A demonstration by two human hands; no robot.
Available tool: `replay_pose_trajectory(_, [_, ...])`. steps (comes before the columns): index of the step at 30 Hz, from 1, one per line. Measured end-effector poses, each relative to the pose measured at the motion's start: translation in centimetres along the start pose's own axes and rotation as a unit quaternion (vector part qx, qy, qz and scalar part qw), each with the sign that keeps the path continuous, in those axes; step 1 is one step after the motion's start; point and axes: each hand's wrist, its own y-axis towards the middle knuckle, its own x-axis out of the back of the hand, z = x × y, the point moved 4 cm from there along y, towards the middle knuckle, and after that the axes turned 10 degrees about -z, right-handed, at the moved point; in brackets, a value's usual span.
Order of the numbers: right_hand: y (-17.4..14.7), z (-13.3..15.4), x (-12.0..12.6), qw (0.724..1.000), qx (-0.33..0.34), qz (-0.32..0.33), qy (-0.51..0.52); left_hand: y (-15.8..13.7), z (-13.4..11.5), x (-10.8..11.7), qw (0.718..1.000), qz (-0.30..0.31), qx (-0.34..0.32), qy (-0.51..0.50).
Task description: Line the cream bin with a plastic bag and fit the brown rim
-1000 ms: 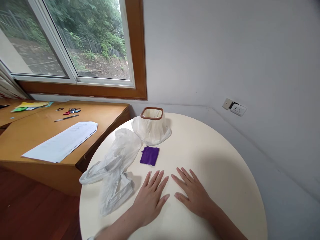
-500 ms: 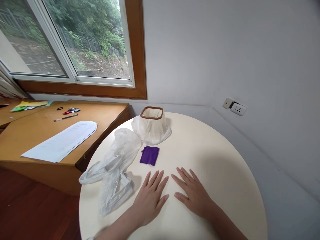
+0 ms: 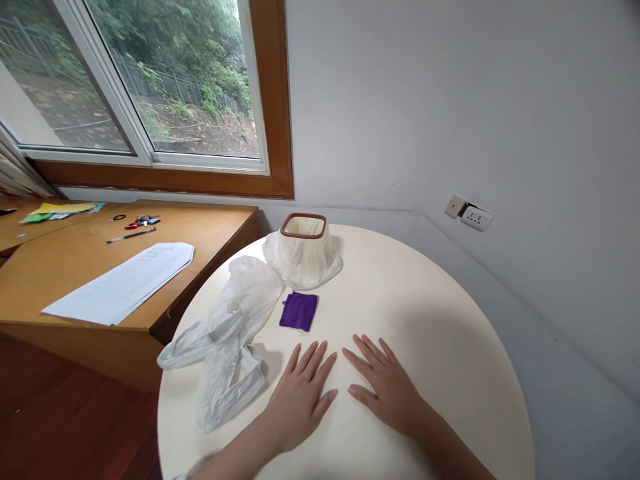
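My left hand (image 3: 303,393) lies palm down on the round cream table (image 3: 430,287), fingers spread, with nothing under it that I can see. Mirroring it, my right hand (image 3: 383,383) rests flat a short gap to the right, also with fingers apart. Just beyond my left fingertips is a folded purple cloth (image 3: 299,311). A crumpled white plastic bag (image 3: 235,340) sprawls to the left of that hand. Farther back stands a small bin (image 3: 305,257) with a brown square rim, a whitish bag draped around its sides.
To the left, a wooden desk (image 3: 215,227) adjoins the table, holding paper sheets (image 3: 125,280), a pen (image 3: 131,235), keys (image 3: 145,221) and coloured papers (image 3: 65,210). A window (image 3: 185,80) is above it. The wall at right carries a power socket (image 3: 477,217).
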Motion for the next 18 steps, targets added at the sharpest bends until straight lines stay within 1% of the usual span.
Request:
replay_pose_trajectory(6, [0.02, 0.05, 0.1, 1.0, 0.0, -0.002, -0.001, 0.07, -0.02, -0.06, 1.0, 0.007, 0.003, -0.001])
replay_pose_trajectory(11, [0.01, 0.06, 0.08, 1.0, 0.003, -0.008, -0.001, 0.04, 0.0, 0.01, 1.0, -0.003, 0.0, -0.003])
replay_pose_trajectory(18, [0.0, 0.02, 0.04, 1.0, -0.003, 0.006, 0.006, 0.08, -0.01, 0.12, 1.0, -0.006, -0.002, -0.002])
